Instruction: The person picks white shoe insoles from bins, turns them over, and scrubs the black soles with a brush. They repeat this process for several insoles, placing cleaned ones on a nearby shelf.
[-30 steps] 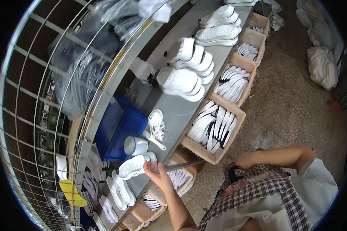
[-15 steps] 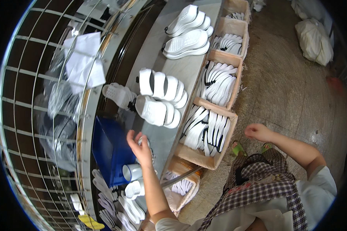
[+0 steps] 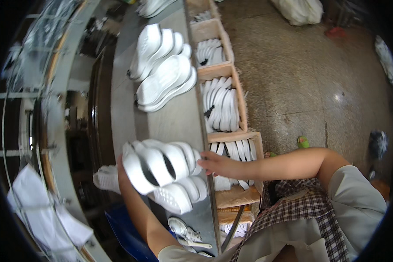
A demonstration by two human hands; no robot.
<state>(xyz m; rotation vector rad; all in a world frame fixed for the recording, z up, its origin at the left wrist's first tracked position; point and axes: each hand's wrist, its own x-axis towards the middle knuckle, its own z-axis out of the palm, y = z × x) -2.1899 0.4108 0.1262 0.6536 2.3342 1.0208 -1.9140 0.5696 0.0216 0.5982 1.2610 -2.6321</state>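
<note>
A row of white shoe soles [image 3: 155, 160], stood on edge and leaning together, is between my two hands on the grey metal table [image 3: 172, 126]. My left hand [image 3: 121, 170] is closed around its left end, its fingers mostly hidden behind the soles. At the right end my right hand [image 3: 218, 164] presses its fingertips against the last sole. Just in front lies a second row of white soles [image 3: 174, 198] with small holes in its face. A white perforated sole [image 3: 105, 179] sits beyond my left wrist.
More white soles [image 3: 163, 87] stand farther up the table. Peach crates [image 3: 236, 198] holding white soles line its right side. A blue bin [image 3: 124, 233] is beside my left forearm. A metal bar [image 3: 232, 227] slants near the crates; a wire rack [image 3: 6, 153] runs along the left.
Both hands have come to the row of soles: my left hand from the blue bin, my right from beside my body. The view has shifted, and the row looks turned.
</note>
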